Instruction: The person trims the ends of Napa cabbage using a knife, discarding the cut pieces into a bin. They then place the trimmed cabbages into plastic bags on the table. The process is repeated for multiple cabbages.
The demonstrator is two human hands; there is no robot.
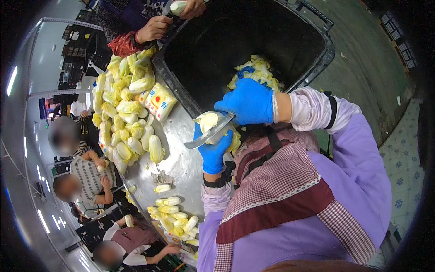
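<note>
My left hand [211, 158], in a blue glove, holds a napa cabbage [208, 121] with its pale cut base facing up. Loose yellow-green leaves hang at its lower side. My right hand [249, 102], also gloved in blue, grips a knife whose curved steel blade [209, 134] lies across the cabbage near its base; the handle is hidden in the fist. Both hands are by the near rim of a large black bin [178, 93]. Inside the bin lie trimmed cabbage leaves [255, 69] with some blue material among them.
A big heap of napa cabbages [131, 108] and a printed bag [160, 102] sit on the metal table [185, 170]. Smaller trimmed cabbages [175, 217] are grouped nearer me. Across the bin corner, a co-worker's hands [154, 29] hold a cabbage [178, 7]. Other people stand along the table's far side.
</note>
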